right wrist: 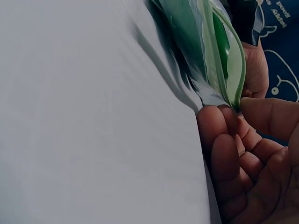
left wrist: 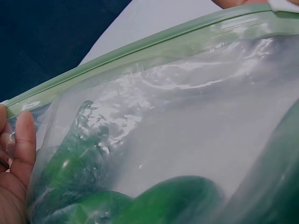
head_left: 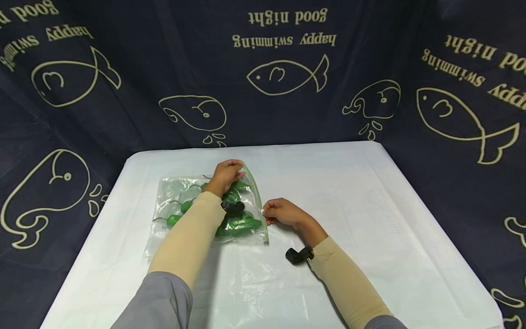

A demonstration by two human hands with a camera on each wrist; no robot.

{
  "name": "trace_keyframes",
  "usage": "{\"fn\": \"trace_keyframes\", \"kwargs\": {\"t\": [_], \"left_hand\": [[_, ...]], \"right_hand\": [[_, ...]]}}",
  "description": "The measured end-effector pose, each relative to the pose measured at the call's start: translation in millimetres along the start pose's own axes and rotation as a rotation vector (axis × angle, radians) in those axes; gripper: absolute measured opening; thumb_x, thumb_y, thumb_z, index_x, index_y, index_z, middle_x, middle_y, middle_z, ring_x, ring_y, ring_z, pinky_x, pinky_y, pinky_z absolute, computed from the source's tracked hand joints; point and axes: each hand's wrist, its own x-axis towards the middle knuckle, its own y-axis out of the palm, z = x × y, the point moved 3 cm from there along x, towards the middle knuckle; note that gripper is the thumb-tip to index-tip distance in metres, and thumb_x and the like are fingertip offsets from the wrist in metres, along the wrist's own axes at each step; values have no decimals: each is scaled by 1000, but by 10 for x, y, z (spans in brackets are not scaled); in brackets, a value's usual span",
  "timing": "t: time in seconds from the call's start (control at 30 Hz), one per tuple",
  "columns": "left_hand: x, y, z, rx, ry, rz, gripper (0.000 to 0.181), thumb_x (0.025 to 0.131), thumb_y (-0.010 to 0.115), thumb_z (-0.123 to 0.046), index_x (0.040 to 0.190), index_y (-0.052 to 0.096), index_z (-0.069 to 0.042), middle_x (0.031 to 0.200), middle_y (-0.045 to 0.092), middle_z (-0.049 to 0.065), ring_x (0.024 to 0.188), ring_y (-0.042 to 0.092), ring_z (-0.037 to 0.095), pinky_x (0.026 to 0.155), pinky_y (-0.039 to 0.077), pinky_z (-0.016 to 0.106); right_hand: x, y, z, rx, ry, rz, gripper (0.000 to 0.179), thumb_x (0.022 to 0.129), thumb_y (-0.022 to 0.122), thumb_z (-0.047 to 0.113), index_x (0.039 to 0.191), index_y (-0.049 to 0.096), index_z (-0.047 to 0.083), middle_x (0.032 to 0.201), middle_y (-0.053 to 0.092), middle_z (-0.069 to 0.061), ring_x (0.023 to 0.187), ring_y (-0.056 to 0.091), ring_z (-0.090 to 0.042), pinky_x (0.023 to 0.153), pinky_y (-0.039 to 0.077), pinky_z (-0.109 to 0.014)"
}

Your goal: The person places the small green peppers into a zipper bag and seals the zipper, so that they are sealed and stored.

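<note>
A clear zip bag point(head_left: 166, 186) with several green peppers point(head_left: 242, 224) inside lies on the table, its green zip strip point(head_left: 256, 194) facing right. At the far end of the strip, my left hand point(head_left: 225, 176) pinches the bag's corner. My right hand point(head_left: 286, 214) pinches the strip partway along at a small white slider point(left wrist: 284, 5). The right wrist view shows the two green edges point(right wrist: 240, 70) of the bag mouth bowed apart beyond the right thumb point(right wrist: 268, 114) and meeting near its tip. My left forearm hides part of the peppers in the head view.
A white cover point(head_left: 370, 219) spreads over the table. Behind and beside it hangs a dark blue cloth point(head_left: 283, 123) printed with fish and words. Small black cameras point(head_left: 299, 256) sit on both wrists.
</note>
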Motion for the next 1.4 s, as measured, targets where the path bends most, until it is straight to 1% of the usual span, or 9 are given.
{"fn": "trace_keyframes", "kwargs": {"t": [0.23, 0.57, 1.0, 1.4], "left_hand": [[-2, -5, 4, -9, 7, -1, 24, 99, 57, -4, 121, 60, 4, 111, 52, 8, 94, 54, 17, 89, 55, 24], [-1, -15, 10, -12, 3, 2, 26, 100, 57, -4, 123, 60, 5, 112, 52, 8, 98, 54, 18, 91, 54, 26], [0, -20, 10, -24, -2, -1, 21, 99, 57, -4, 119, 61, 3, 109, 52, 7, 95, 53, 17, 89, 55, 24], [6, -6, 5, -13, 1, 2, 24, 100, 57, -4, 122, 60, 5, 109, 52, 7, 93, 54, 16, 87, 55, 23]], "right_hand": [[-33, 15, 11, 9, -6, 31, 13, 98, 58, 11, 96, 62, -1, 76, 64, -6, 70, 62, -16, 66, 49, -26], [-70, 39, 6, 26, -5, 40, 10, 97, 58, 8, 93, 62, -1, 75, 64, -5, 69, 62, -15, 65, 50, -24], [-100, 57, -5, 41, 6, 67, 10, 97, 58, 6, 93, 62, -2, 75, 64, -5, 69, 63, -15, 65, 52, -24], [-138, 54, -26, 35, -7, 110, 10, 96, 57, 5, 94, 62, -3, 77, 65, -7, 70, 64, -16, 66, 52, -25]]}}
